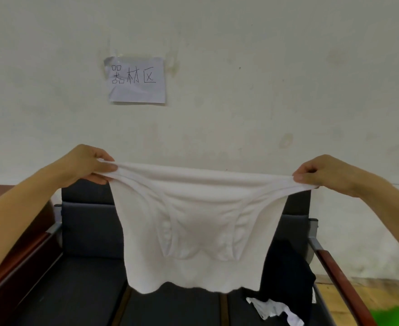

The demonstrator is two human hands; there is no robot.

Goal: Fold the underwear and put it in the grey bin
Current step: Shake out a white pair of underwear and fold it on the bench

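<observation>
While left hand (92, 164) and right hand (321, 175) pinch its waistband, underwear (193, 220) stretches sideways, legs down.

1 head-worn camera looks forward, level with the wall (241, 67), close above a dark sofa (81, 267) low in frame

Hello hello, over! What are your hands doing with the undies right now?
Left hand and right hand pinch the waistband ends. White underwear stretched wide, hanging unfolded above the chair. Grey bin not in view. Dark clothes lying on the seat.
</observation>
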